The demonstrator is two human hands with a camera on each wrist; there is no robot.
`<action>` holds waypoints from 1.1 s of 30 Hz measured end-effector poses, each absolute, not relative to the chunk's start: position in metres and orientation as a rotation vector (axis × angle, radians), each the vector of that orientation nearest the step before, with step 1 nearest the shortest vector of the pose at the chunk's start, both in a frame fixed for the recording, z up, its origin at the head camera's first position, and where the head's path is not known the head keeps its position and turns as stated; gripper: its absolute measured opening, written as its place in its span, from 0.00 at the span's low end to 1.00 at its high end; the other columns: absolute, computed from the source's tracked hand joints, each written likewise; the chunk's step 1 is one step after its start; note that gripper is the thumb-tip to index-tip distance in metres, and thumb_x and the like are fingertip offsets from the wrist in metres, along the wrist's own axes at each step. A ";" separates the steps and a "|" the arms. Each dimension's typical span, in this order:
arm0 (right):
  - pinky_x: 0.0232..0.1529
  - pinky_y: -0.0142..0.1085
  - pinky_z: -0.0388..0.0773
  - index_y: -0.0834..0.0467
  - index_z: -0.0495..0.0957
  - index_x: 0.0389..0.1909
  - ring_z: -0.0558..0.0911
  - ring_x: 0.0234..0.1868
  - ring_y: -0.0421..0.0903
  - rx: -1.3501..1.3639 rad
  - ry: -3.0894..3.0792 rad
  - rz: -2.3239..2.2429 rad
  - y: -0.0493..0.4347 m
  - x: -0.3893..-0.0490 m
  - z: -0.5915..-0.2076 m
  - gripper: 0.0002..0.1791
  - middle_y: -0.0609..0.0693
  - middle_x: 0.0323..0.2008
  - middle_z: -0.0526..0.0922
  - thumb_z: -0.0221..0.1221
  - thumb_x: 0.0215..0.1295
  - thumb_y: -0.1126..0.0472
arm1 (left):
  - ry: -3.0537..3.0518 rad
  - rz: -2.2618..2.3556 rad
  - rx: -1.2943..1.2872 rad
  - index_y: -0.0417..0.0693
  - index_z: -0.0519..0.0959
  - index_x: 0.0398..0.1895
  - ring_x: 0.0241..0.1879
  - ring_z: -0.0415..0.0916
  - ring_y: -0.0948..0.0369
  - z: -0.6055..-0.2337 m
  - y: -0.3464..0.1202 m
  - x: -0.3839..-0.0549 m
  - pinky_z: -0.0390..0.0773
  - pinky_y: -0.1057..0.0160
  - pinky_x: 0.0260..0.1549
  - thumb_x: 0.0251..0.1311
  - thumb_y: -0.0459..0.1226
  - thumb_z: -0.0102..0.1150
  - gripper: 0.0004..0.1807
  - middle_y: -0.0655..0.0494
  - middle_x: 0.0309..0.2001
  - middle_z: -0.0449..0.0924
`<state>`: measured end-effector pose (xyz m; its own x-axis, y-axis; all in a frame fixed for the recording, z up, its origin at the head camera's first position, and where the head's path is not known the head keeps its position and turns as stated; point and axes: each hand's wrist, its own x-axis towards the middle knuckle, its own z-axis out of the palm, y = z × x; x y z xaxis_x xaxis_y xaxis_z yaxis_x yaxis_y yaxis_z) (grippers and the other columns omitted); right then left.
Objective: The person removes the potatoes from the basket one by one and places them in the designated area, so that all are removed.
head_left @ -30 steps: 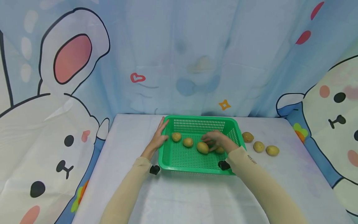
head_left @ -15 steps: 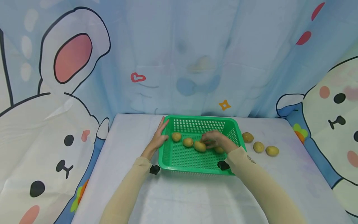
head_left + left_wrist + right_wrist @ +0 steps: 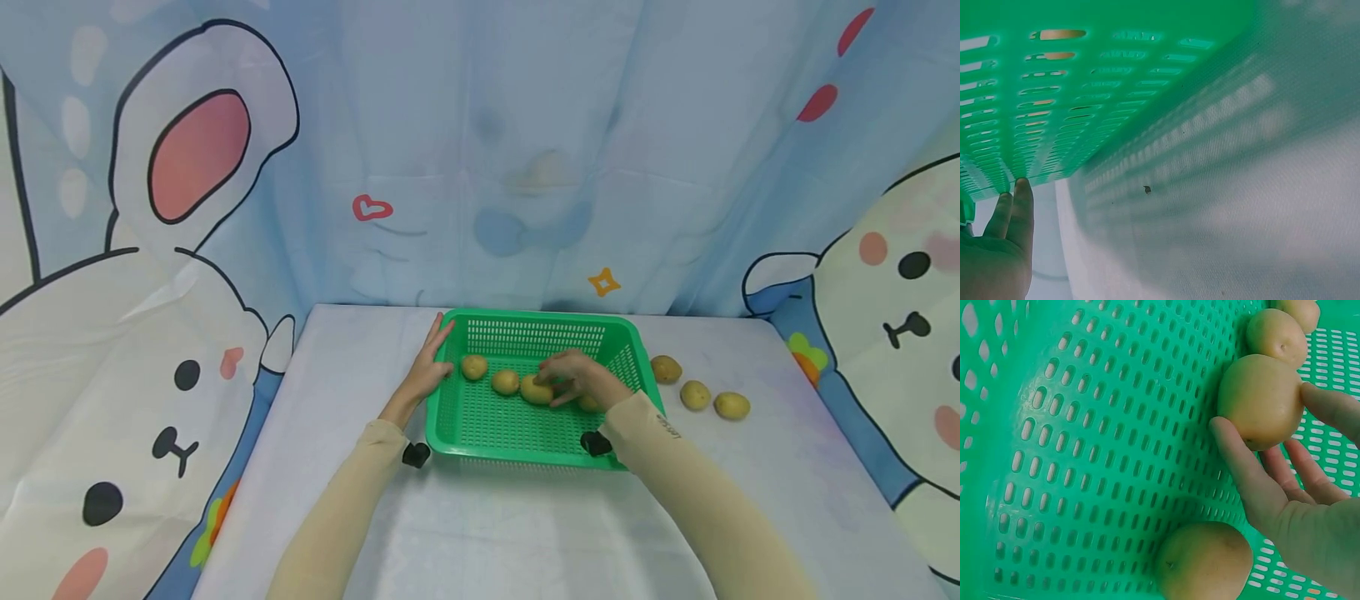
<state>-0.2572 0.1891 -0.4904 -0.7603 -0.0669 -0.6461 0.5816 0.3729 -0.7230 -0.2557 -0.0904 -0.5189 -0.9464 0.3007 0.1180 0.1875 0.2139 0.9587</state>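
A green plastic basket (image 3: 525, 456) holds several potatoes in a row. At its left wall my left hand (image 3: 426, 371) rests, thumb over the rim; in the left wrist view two straight fingers (image 3: 1020, 212) touch the slotted outer wall. My right hand (image 3: 583, 377) reaches inside and holds a potato (image 3: 1263, 400) between thumb and fingers. In the right wrist view this potato sits close against the second potato (image 3: 1277, 339) of the row. Another potato (image 3: 1205, 562) lies behind the right hand, partly hidden under it in the head view.
Outside the basket to the right, three potatoes lie on the white-covered table (image 3: 750, 500): a near-rim potato (image 3: 665, 369), a middle potato (image 3: 695, 395) and a far-right potato (image 3: 732, 406). A cartoon-printed curtain (image 3: 480, 150) hangs behind the table.
The potato at my right hand has shifted slightly left, closer to its neighbour in the row, and the fingers have closed in on it. My left hand has stayed at the basket's rim.
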 end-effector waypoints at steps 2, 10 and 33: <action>0.40 0.49 0.82 0.69 0.66 0.68 0.67 0.66 0.68 0.449 2.050 -1.428 0.190 -0.256 -0.491 0.32 0.68 0.66 0.65 0.61 0.62 0.69 | 2.372 1.858 0.469 0.46 0.53 0.78 0.78 0.30 0.54 -0.520 -0.089 -0.255 0.52 0.46 0.67 0.42 0.19 0.45 0.51 0.56 0.80 0.32; 0.42 0.51 0.81 0.67 0.64 0.69 0.66 0.65 0.70 0.432 2.098 -1.459 0.196 -0.251 -0.486 0.33 0.67 0.66 0.65 0.61 0.63 0.68 | 2.352 1.860 0.462 0.46 0.54 0.78 0.78 0.29 0.54 -0.515 -0.085 -0.250 0.54 0.47 0.65 0.43 0.19 0.45 0.50 0.56 0.80 0.32; 0.51 0.53 0.77 0.64 0.60 0.73 0.68 0.66 0.64 0.279 2.114 -1.842 0.269 -0.250 -0.430 0.35 0.61 0.59 0.73 0.59 0.68 0.64 | 2.381 1.840 0.431 0.48 0.53 0.78 0.78 0.29 0.54 -0.517 -0.088 -0.252 0.56 0.49 0.61 0.42 0.20 0.46 0.51 0.57 0.80 0.32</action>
<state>-0.2499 0.2695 -0.4297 -0.9290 -0.0632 -0.3647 0.3526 0.1487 -0.9239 -0.2522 -0.0876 -0.5173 -0.9547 0.2829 0.0919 0.1602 0.2288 0.9602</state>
